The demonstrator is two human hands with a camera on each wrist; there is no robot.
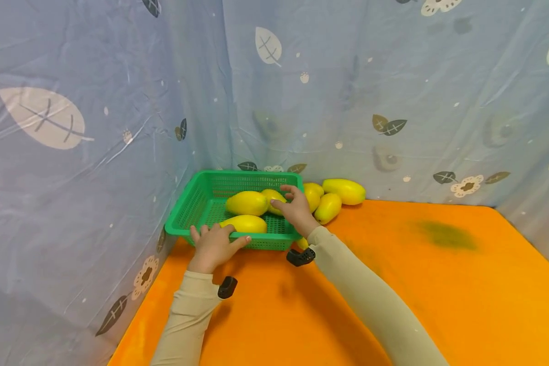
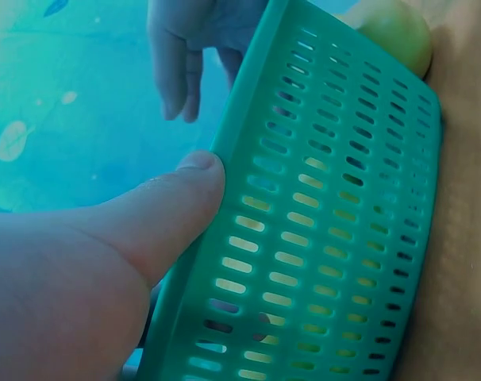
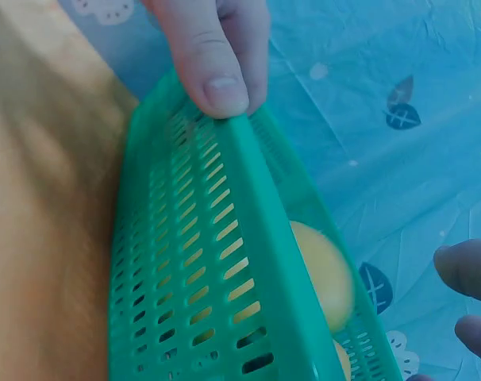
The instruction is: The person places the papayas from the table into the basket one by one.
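While the green slotted plastic basket [image 1: 201,203] sits at the far left corner of the orange bench [image 1: 393,284], close against the blue leaf-printed curtain [image 1: 96,127], both hands grip its rim. The left hand [image 1: 213,245] holds the near wall — fingers curled over the top edge, thumb pressed flat against the outside of the slotted wall, as the left wrist view shows. The right hand [image 1: 296,208] grips the right-hand wall, thumb and fingers pinching the rim from either side. Three smooth yellow oval fruits lie inside the basket: one [image 1: 247,203] in the middle, one [image 1: 245,223] against the near wall, one [image 1: 272,195] partly behind the right hand. More yellow fruits [image 1: 345,190] lie on the bench just beside the basket's right wall, near the far edge.
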